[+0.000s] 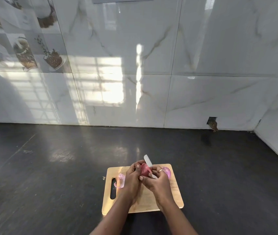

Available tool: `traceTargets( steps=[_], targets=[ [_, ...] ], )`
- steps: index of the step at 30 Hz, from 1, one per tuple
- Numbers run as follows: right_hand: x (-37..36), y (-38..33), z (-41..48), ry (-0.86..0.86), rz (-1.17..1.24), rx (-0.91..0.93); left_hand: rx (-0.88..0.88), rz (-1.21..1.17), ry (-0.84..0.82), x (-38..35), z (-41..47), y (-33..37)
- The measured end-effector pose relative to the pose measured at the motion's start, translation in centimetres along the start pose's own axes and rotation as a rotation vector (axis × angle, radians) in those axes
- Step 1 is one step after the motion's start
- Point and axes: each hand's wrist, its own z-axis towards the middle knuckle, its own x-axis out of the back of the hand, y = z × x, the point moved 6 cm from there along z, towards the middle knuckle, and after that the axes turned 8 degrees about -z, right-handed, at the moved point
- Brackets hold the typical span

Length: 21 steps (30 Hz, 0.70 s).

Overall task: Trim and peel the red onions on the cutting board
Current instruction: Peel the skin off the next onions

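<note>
Red round onion [144,170] gripped in the left hand [132,178] above the pale wooden board [173,192]. Right hand [157,180] is clutching a white-bladed knife [148,161].

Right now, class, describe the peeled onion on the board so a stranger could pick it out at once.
Find the wooden cutting board on the dark counter. At its far right corner, just behind the right hand, lies the peeled onion. It is pale glossy pink, unlike the dark red onion in the left hand or the thin peel scraps at the board's left.
</note>
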Motion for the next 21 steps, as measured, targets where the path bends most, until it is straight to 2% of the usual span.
traceTargets(
  steps=[4, 13, 18, 21],
  targets=[
    [-0.2, 0.0, -0.1, -0.062, 0.229, -0.078, -0.02, 0.0, 0.006, 0.2, 0.2, 0.2],
    [0.1, 0.4, 0.2, -0.086, 0.14, -0.029, -0.014, 0.085, 0.047, 0.8, 0.3, -0.2],
    [0.7, 0.5, 0.2, -0.1, 0.334, -0.079, -0.05, 0.158, 0.194, 2.5, 1.4, 0.4],
    [1.3, 0.7, 0.5, -0.131, 0.41, -0.076, -0.121, 0.259, 0.225, 2.9, 1.6, 1.3]
  ],
)
